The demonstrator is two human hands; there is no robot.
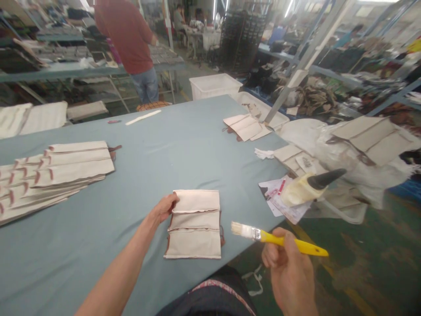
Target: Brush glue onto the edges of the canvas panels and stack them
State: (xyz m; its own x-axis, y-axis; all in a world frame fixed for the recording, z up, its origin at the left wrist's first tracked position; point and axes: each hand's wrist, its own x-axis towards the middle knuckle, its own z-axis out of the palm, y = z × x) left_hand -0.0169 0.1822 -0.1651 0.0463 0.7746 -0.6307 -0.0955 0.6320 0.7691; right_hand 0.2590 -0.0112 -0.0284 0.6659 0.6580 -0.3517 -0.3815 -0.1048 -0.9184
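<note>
A cream fabric piece (196,243) with brown edging and two cross seams lies flat near the front edge of the cloth-covered table (158,158). My left hand (167,206) pinches its upper left edge; the thumb shows and the other fingertips are partly hidden. In my right hand (289,263) is a paintbrush (279,239) with a yellow handle, held in the air to the right of the fabric piece. Its pale bristles point left, apart from the fabric. A brown cord or strap sticks out at the fabric's right side.
Overlapping similar fabric pieces (79,158) lie at left, and a few more (245,127) at the far right corner. A pale bottle with a black tip (302,188) rests on papers at the right edge. White bins (213,85) and a metal post (296,79) stand beyond; a person (128,39) is at another table.
</note>
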